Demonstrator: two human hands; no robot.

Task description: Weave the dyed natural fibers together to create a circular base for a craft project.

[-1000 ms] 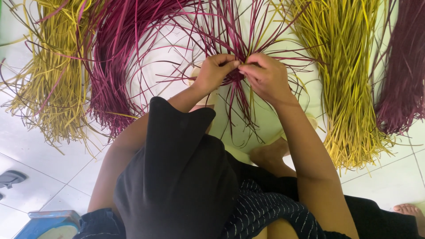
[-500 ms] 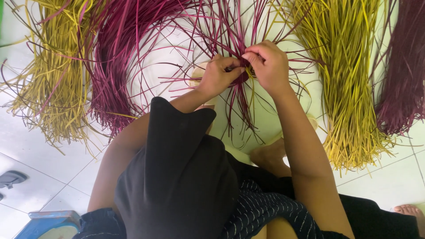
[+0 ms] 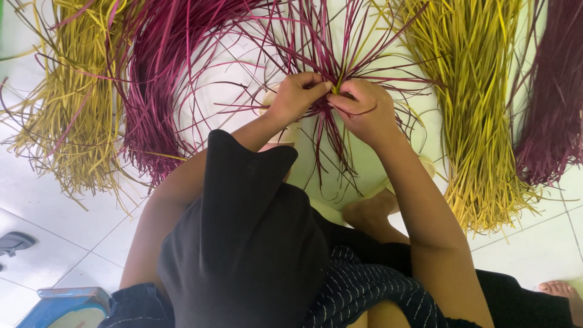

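Seemingly both hands (image 3: 331, 103) pinch crossed magenta strands (image 3: 334, 130), grips closed.

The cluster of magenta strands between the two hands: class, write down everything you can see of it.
The cluster of magenta strands is a loose fan of thin, flat, dyed strips that look like reed or grass. They meet at one pinched point and splay out above and below it. The left hand and right hand grip that point from either side, fingertips nearly meeting. It is held above the white tiled floor.
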